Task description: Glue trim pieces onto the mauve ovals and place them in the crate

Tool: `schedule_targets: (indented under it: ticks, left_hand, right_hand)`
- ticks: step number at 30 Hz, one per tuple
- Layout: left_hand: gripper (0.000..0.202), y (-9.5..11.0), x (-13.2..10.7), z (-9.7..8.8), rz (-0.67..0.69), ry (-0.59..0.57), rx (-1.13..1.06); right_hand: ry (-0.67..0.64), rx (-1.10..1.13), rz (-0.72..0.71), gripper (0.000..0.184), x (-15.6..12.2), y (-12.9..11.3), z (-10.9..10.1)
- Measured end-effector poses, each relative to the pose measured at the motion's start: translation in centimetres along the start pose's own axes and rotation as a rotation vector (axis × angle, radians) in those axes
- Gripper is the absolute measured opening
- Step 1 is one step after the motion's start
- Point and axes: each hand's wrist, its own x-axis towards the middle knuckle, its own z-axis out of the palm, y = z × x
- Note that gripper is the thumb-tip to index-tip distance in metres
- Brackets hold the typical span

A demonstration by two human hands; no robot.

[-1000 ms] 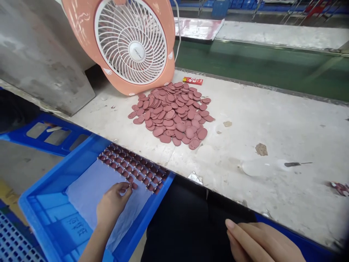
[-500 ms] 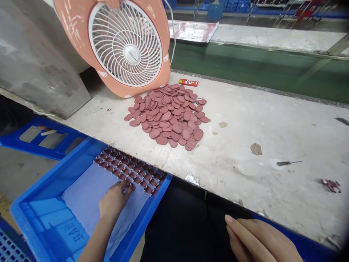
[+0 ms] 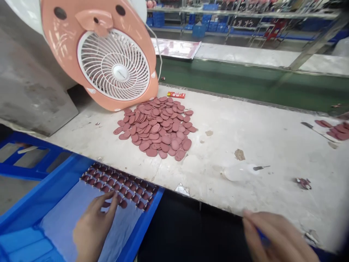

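In the blue crate (image 3: 155, 211), my left hand (image 3: 94, 222) is over a white sheet (image 3: 65, 207), beside rows of small dark-red pieces (image 3: 117, 178) with pale bits between them. Its thumb and index finger are curved, with a gap behind the tips. One round reddish piece (image 3: 123, 203) lies just past the fingertips, at the near edge of the rows. My right hand (image 3: 278, 234) is at the table's front edge, blurred, its fingers loosely apart and nothing visible in them. A heap of flat oval reddish-brown pieces (image 3: 158, 127) lies on the worktable.
An orange fan (image 3: 117, 69) stands behind the heap, beside a red packet (image 3: 176, 95). On the table (image 3: 212, 116) are a small thin-tipped tool (image 3: 260, 167), a small dark-red figure (image 3: 303, 183) and more oval pieces (image 3: 339, 131) at right. A green belt (image 3: 231, 80) runs behind.
The view has shifted, so the scene sits lower and further left. My left hand has drawn back slightly from the round piece. My right hand has moved over the table edge, its fingers parting.
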Motion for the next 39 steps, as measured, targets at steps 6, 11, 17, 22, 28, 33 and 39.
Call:
schedule_targets:
  ticks: [6, 11, 17, 22, 28, 33, 39]
  left_hand:
    - [0.021, 10.5, 0.7, -3.7, 0.689, 0.641, -0.395]
    - [0.016, 19.1, 1.7, -4.2, 0.813, 0.263, -0.256]
    - [0.015, 20.5, 0.8, -4.8, 0.746, 0.021, -0.262]
    - [0.024, 20.2, -4.7, -5.2, 0.342, -0.668, -1.022]
    - [0.027, 20.4, -8.7, -4.3, -0.097, -1.211, -1.43]
    - [0.026, 20.0, -7.6, -3.1, 0.202, -1.585, -1.488]
    - [0.015, 20.1, -8.2, -2.5, 0.202, -1.488, -1.485]
  right_hand:
    - [-0.105, -0.046, 0.584, 0.074, 3.1, 2.8, 0.7]
    - [-0.274, 0.131, 0.558, 0.051, 4.9, 3.3, 2.7]
    - [-0.128, 0.425, 0.617, 0.025, 3.9, 1.7, 2.1]
    - [-0.157, 0.825, 0.688, 0.022, 2.8, -1.8, 1.4]
    - [-0.31, 1.137, 0.842, 0.029, 1.6, -3.2, 0.9]
    - [-0.464, 1.408, 0.908, 0.034, 1.7, -2.7, -0.4]
    - [-0.463, 1.477, 0.936, 0.037, 2.7, -2.9, -0.6]
